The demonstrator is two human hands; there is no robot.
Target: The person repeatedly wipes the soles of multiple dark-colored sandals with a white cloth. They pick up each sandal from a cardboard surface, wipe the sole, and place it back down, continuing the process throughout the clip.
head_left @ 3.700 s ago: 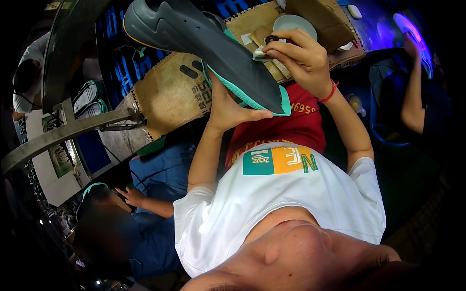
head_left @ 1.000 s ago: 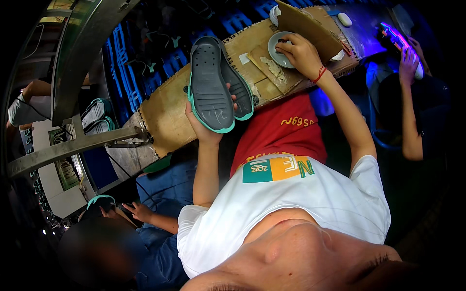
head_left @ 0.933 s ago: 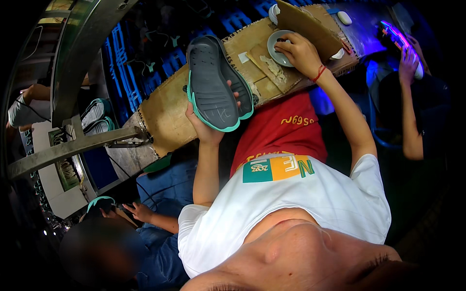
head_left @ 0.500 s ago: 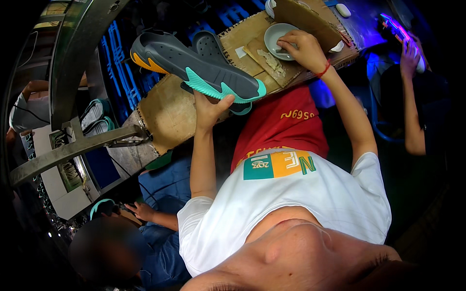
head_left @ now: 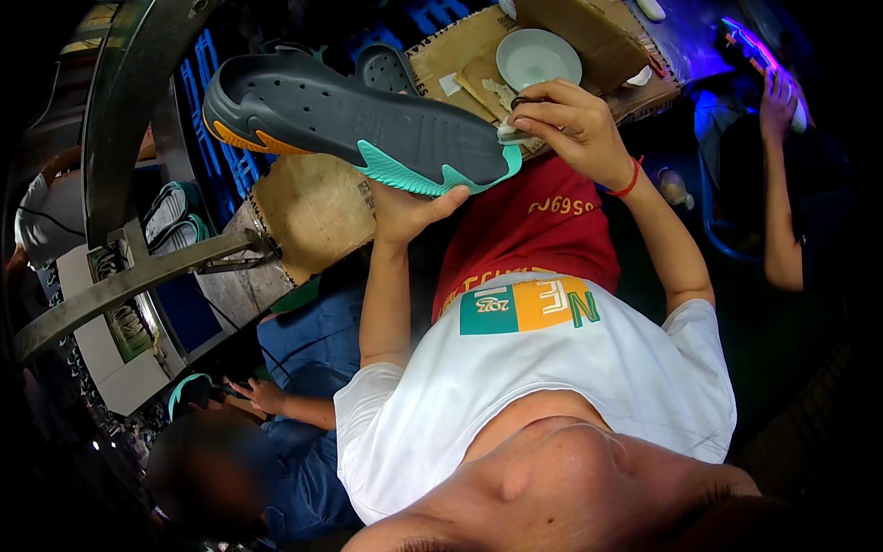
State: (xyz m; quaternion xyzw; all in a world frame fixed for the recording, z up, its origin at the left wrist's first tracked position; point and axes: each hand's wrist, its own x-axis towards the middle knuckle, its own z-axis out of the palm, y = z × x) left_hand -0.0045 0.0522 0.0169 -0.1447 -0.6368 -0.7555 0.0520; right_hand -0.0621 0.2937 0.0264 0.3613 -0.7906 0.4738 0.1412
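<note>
A dark grey shoe sole [head_left: 359, 120] with turquoise and orange edging is tilted in front of me. My left hand [head_left: 405, 210] grips it from below, the thumb against its turquoise side and the other fingers mostly hidden. Pinched in my right hand [head_left: 568, 129] is a small tool [head_left: 515, 136] with a dark upper part and a pale tip; I cannot make out its exact kind. The tip is at the turquoise end of the sole. A white dish [head_left: 539, 59] stands on the cardboard just beyond my right hand. Another grey sole [head_left: 384, 70] shows behind the held one.
Brown cardboard [head_left: 313, 221] covers the bench, with a cardboard flap [head_left: 589, 41] behind the dish. A metal frame bar [head_left: 138, 287] crosses at left, near more soles [head_left: 175, 221]. One co-worker sits at lower left; another's hand [head_left: 778, 110] is under purple light at right.
My right hand has come from the dish to the sole's turquoise end, bringing the small tool. The sole in my left hand has shifted slightly and turned its upper face more into view.
</note>
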